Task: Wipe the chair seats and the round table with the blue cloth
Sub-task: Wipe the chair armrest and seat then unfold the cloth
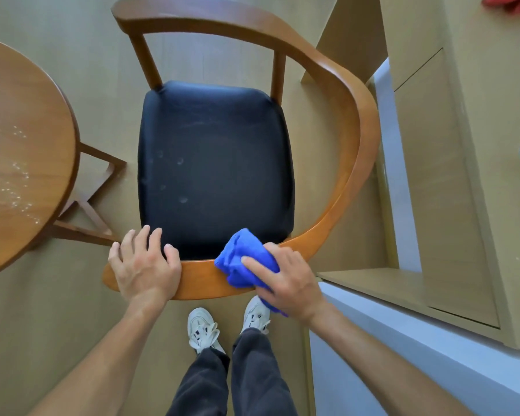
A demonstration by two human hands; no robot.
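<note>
Below, at six o'clock: left hand (144, 265) palm down on chair rail (201, 279), fingers draped over its inner edge, gripping. Right hand (285, 280) at five o'clock, wrapped round bunched blue cloth (242, 259), index finger stretched across it, cloth pressed on the rail and just touching black chair seat (213, 163). Both forearms angled inward from the lower corners. Round bench (21, 151) at nine o'clock, droplets on top.

Wood floor (81, 85) carries chair (354, 139), round table (21, 145).
</note>
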